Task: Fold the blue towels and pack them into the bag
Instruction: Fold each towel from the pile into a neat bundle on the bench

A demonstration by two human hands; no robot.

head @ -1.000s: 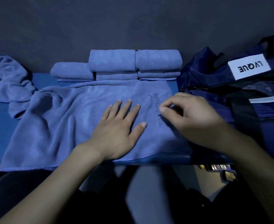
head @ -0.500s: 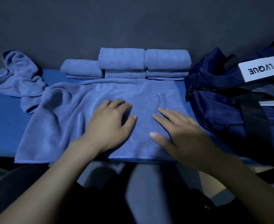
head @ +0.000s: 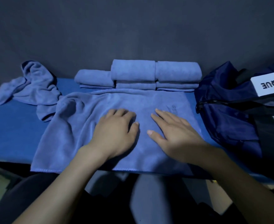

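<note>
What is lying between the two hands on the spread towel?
Nothing else: in the head view only a bare strip of the spread towel shows between the left hand and the right hand, both resting flat on it.

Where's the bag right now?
In the head view the navy bag lies on the blue table at the person's right, beside the spread towel and just right of the folded towels.
</note>
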